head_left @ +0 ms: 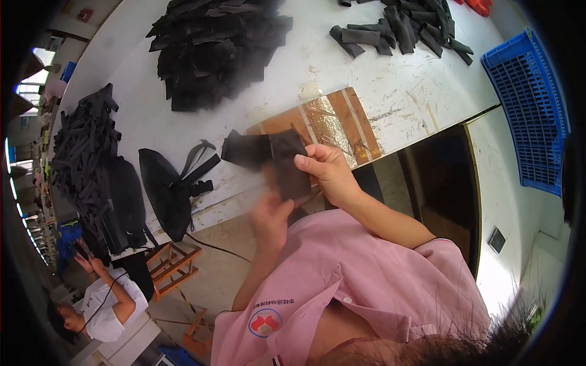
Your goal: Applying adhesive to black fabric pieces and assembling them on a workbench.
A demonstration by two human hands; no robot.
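Observation:
A piece of black fabric (292,165) hangs in front of me over the table's near edge. My right hand (329,172) pinches its right edge, with the thumb on top and fingers bent behind. Blurred by motion, my left hand (271,216) is at the lower left of the fabric, its thumb near the bottom corner; its grip is unclear. A second flap of black fabric (247,150) extends left from the held piece, above the table; whether the two are joined I cannot tell. Behind them lies a brown board (360,122) with pale strips and shiny clear tape.
On the white table (131,61) are a stack of black pieces (213,55), black rolls (403,27), a heap of black strips (85,158) and a black strapped item (165,189). A blue crate (525,104) stands right. At left are a wooden stool (174,268) and another person (113,305).

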